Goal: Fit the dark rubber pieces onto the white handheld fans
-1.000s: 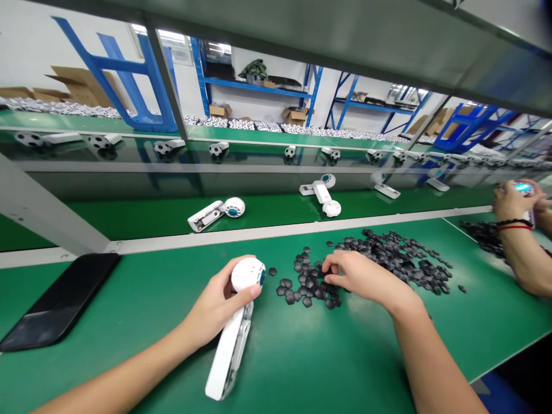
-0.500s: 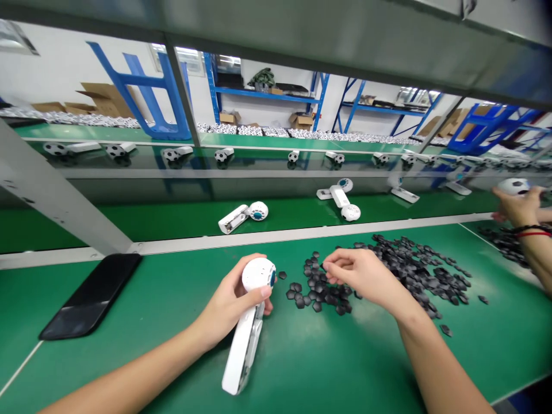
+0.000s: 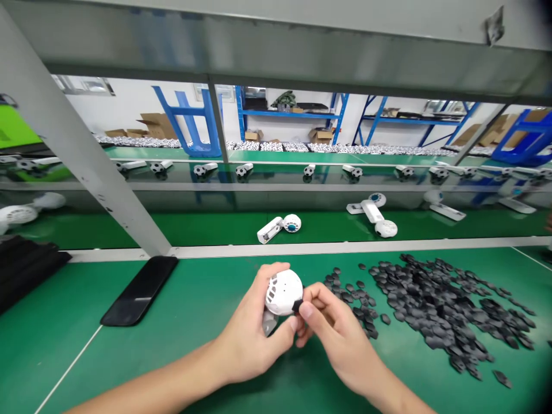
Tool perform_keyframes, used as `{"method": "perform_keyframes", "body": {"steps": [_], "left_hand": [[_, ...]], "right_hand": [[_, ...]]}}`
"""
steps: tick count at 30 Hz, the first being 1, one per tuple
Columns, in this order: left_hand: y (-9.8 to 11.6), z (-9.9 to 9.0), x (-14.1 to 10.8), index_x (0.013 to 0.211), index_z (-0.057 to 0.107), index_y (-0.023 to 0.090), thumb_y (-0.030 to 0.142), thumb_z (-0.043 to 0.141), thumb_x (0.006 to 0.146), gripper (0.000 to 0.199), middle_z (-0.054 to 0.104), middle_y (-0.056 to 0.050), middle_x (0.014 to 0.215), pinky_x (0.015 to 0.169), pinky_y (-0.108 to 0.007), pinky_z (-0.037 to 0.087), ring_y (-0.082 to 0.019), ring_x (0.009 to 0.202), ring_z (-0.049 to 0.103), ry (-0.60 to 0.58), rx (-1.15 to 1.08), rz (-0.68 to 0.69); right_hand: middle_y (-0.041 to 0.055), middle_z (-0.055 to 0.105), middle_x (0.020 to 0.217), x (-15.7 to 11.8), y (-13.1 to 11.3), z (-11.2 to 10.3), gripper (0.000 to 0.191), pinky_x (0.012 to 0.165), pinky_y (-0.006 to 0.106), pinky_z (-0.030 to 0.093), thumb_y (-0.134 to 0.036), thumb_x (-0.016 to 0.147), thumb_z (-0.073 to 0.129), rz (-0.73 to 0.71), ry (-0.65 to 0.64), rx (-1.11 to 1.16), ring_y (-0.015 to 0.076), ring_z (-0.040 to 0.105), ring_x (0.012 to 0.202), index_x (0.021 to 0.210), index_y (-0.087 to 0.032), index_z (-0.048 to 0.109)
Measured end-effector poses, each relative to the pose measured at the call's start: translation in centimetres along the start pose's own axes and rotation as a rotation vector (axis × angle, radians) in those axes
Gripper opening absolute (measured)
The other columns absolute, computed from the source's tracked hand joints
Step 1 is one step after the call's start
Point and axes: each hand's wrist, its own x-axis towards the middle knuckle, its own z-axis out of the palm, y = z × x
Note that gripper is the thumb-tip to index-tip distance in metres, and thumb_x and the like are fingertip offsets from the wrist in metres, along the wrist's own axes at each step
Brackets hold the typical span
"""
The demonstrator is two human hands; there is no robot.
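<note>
My left hand [image 3: 254,330] is wrapped round a white plastic device with a round, ball-like head [image 3: 285,292]. Slotted openings show on the head's left side; most of its handle is hidden behind my hand. At the head's lower right edge, a small black pentagonal piece [image 3: 297,305] touches the white shell. My right hand [image 3: 334,328] pinches this piece between thumb and fingers. To the right of my hands, many similar black pieces [image 3: 435,305] lie in a loose pile on the green table [image 3: 207,299].
A black phone-like slab [image 3: 140,290] lies at left, near a slanted metal post [image 3: 90,138]. Behind a pale rail, white devices [image 3: 279,227] sit on the green conveyor [image 3: 207,230]. A metal shelf [image 3: 276,46] hangs above. Dark stacked material [image 3: 26,270] is at far left.
My right hand has left the black pile and come to the device with a black piece. My left hand has turned the device's head. The view has swung left.
</note>
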Motion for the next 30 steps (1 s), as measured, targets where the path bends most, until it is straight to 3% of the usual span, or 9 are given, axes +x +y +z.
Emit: {"method": "perform_keyframes", "body": {"steps": [3, 6, 12, 15, 19, 22, 26, 30], "left_hand": [[-0.3, 0.6, -0.1, 0.147, 0.029, 0.030, 0.032, 0.071, 0.087, 0.074, 0.057, -0.007, 0.117, 0.085, -0.037, 0.053, -0.023, 0.095, 0.062, 0.034, 0.075, 0.059], [-0.6, 1.2, -0.1, 0.145, 0.033, 0.031, 0.038, 0.080, 0.080, 0.080, 0.055, -0.007, 0.118, 0.084, -0.037, 0.052, -0.024, 0.097, 0.061, 0.072, 0.120, 0.049], [-0.9, 1.4, 0.3, 0.142, 0.036, 0.035, 0.039, 0.078, 0.086, 0.070, 0.052, -0.004, 0.115, 0.077, -0.032, 0.051, -0.019, 0.088, 0.058, 0.071, 0.163, 0.080], [-1.0, 1.3, 0.4, 0.142, 0.034, 0.037, 0.035, 0.078, 0.087, 0.070, 0.051, -0.004, 0.116, 0.076, -0.031, 0.051, -0.018, 0.088, 0.058, 0.061, 0.190, 0.113], [-1.0, 1.3, 0.5, 0.143, 0.035, 0.036, 0.037, 0.078, 0.088, 0.070, 0.054, -0.005, 0.118, 0.080, -0.032, 0.052, -0.021, 0.092, 0.060, 0.043, 0.186, 0.143], [-1.1, 1.3, 0.6, 0.143, 0.037, 0.035, 0.039, 0.078, 0.088, 0.069, 0.054, -0.005, 0.116, 0.078, -0.033, 0.051, -0.020, 0.090, 0.060, 0.043, 0.168, 0.177], [-1.1, 1.3, 0.6, 0.143, 0.038, 0.035, 0.037, 0.079, 0.087, 0.069, 0.052, -0.003, 0.113, 0.075, -0.030, 0.050, -0.018, 0.086, 0.057, 0.062, 0.152, 0.195], [-1.2, 1.3, 0.5, 0.142, 0.039, 0.036, 0.036, 0.079, 0.087, 0.069, 0.053, -0.003, 0.113, 0.075, -0.029, 0.050, -0.017, 0.089, 0.057, 0.063, 0.116, 0.186]], "right_hand": [[-0.0016, 0.062, 0.081, 0.0, 0.8, 0.1, 0.028, 0.065, 0.023, 0.052, -0.046, 0.100, 0.064, -0.035, 0.047, -0.041, 0.0127, 0.060, 0.072, 0.089, -0.021, 0.057], [-0.0017, 0.064, 0.075, 0.1, 1.1, 0.0, 0.033, 0.057, 0.022, 0.046, -0.043, 0.088, 0.080, -0.016, 0.123, -0.073, 0.0125, 0.057, 0.066, 0.080, -0.021, 0.056], [-0.0044, 0.058, 0.069, 0.2, 0.8, -0.3, 0.034, 0.054, 0.021, 0.044, -0.032, 0.079, 0.087, -0.019, 0.210, -0.093, 0.0117, 0.053, 0.063, 0.072, -0.021, 0.055], [-0.0032, 0.059, 0.079, 0.3, 0.7, -0.4, 0.029, 0.056, 0.021, 0.050, -0.025, 0.075, 0.087, -0.050, 0.257, -0.116, 0.0149, 0.057, 0.074, 0.083, -0.024, 0.059], [0.0037, 0.064, 0.115, 0.2, 0.4, -0.4, 0.051, 0.067, 0.025, 0.061, -0.022, 0.078, 0.084, -0.089, 0.249, -0.176, 0.0233, 0.063, 0.106, 0.125, -0.033, 0.068], [0.0030, 0.062, 0.139, 0.0, 0.0, -0.3, 0.052, 0.082, 0.031, 0.064, -0.022, 0.081, 0.082, -0.072, 0.187, -0.122, 0.0266, 0.065, 0.117, 0.130, -0.036, 0.072], [-0.0001, 0.070, 0.136, 0.1, 0.0, -0.3, 0.057, 0.092, 0.035, 0.064, -0.020, 0.079, 0.086, -0.001, 0.169, 0.030, 0.0268, 0.074, 0.110, 0.131, -0.038, 0.072], [-0.0012, 0.075, 0.129, 0.3, 0.1, -0.3, 0.056, 0.102, 0.036, 0.060, -0.016, 0.076, 0.087, -0.039, 0.176, 0.011, 0.0281, 0.071, 0.118, 0.127, -0.036, 0.075]]}}
